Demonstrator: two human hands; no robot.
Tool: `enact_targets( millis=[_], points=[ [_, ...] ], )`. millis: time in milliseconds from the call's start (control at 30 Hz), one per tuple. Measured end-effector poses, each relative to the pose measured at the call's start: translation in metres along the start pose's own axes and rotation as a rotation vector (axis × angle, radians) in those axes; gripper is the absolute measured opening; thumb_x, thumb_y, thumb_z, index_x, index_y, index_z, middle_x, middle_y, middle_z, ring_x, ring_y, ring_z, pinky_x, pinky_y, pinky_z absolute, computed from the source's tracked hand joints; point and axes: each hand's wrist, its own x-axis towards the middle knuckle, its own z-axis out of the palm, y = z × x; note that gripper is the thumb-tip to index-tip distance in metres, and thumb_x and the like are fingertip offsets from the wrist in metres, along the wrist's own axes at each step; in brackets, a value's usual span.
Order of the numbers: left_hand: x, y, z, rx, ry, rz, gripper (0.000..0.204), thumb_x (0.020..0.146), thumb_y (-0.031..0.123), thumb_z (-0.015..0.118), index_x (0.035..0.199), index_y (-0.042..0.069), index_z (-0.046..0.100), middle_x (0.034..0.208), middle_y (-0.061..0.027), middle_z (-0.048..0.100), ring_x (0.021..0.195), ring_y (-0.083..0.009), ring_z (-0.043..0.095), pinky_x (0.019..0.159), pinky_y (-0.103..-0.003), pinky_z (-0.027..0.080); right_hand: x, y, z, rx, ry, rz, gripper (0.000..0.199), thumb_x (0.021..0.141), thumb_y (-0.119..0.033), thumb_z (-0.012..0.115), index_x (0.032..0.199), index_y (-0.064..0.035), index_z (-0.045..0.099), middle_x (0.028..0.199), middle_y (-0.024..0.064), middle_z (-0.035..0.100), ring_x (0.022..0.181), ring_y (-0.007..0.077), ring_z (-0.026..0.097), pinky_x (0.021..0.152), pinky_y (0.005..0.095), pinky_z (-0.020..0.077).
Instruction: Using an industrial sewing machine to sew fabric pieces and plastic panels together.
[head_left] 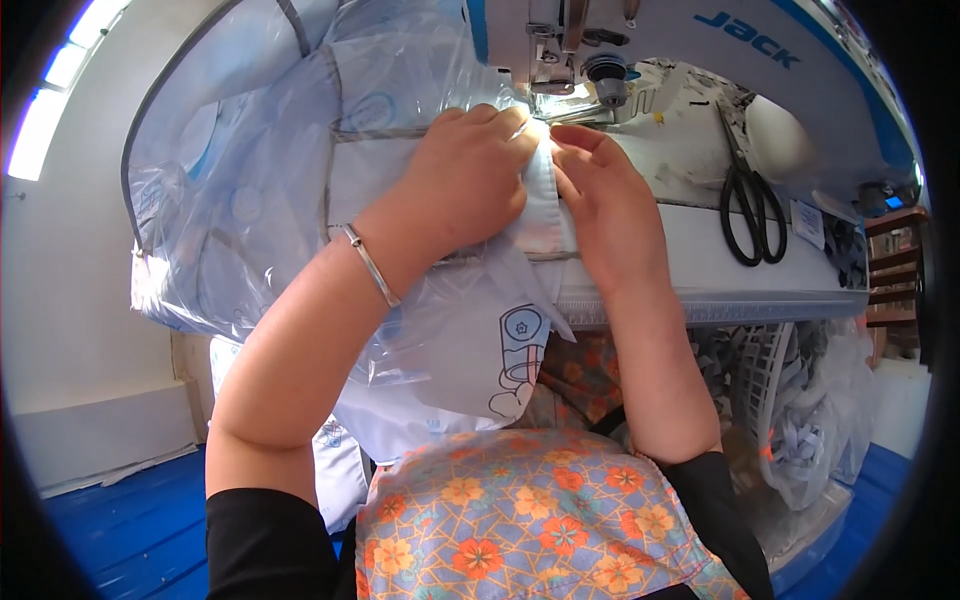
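Both hands press a white fabric strip flat just before the presser foot of a sewing machine.

Nearest the wearer is a floral apron [520, 520], and above it clear plastic sheeting [440, 350] with blue printed marks hangs over the front edge of the sewing table [700, 250]. The left hand [470, 180], with a metal bangle [372, 265] at its wrist, lies palm down on the white fabric strip [548, 200], fingers curled and pinning it to the table. The right hand [605, 195] touches the strip's other side, fingertips pinched narrowly on its edge. Just beyond the fingertips stands the presser foot [553, 85] of the white sewing machine [720, 40]. Black scissors [752, 205] lie towards the table's right edge, well apart from the hands.
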Motion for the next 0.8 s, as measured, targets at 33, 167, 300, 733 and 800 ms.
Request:
enact_targets(
  millis=[33,167,300,733,800],
  points=[
    [0.000,-0.001,0.001,0.033,0.013,0.012,0.027,0.075,0.011,0.065,0.101,0.004,0.070,0.105,-0.0097,0.066,0.101,-0.0268,0.063,0.087,-0.042,0.049,-0.003,0.000,-0.003,-0.184,0.000,0.001,0.025,0.096,-0.005,0.058,0.120,0.0028,0.061,0.123,0.0093,0.063,0.118,0.0216,0.060,0.104,0.0341,0.0465],
    [-0.001,-0.002,0.004,0.056,0.056,0.036,0.027,0.082,0.020,0.067,0.103,0.004,0.071,0.105,-0.0102,0.066,0.103,-0.0261,0.063,0.089,-0.043,0.048,-0.028,-0.001,-0.019,-0.789,-0.120,-0.222,0.020,0.096,0.001,0.056,0.112,-0.0019,0.067,0.120,0.0082,0.067,0.111,0.0194,0.064,0.098,0.0351,0.0499],
    [0.002,0.006,0.004,0.063,-0.062,-0.002,0.032,0.085,0.026,0.066,0.108,0.004,0.070,0.110,-0.0117,0.066,0.108,-0.0270,0.062,0.095,-0.046,0.046,-0.030,-0.002,-0.035,-1.210,-0.233,-0.649,0.017,0.095,0.001,0.059,0.108,-0.0027,0.069,0.113,0.0109,0.070,0.104,0.0192,0.066,0.090,0.0330,0.0533],
    [0.002,0.004,0.001,0.121,-0.133,-0.034,0.043,0.087,0.030,0.065,0.122,0.005,0.065,0.130,-0.0176,0.063,0.123,-0.0311,0.057,0.109,-0.056,0.038,0.052,-0.071,-0.035,-1.219,-0.028,-0.772,0.025,0.088,-0.007,0.076,0.109,0.0024,0.069,0.095,0.0094,0.073,0.083,0.0141,0.070,0.078,0.0272,0.0556],
    [0.002,0.006,-0.002,0.131,-0.143,-0.039,0.044,0.087,0.030,0.065,0.123,0.005,0.065,0.130,-0.0180,0.063,0.123,-0.0312,0.058,0.110,-0.056,0.037,0.052,-0.070,-0.035,-1.191,-0.010,-0.758,0.025,0.087,-0.008,0.076,0.109,0.0024,0.069,0.095,0.0096,0.073,0.082,0.0137,0.070,0.077,0.0271,0.0556]
  ],
)
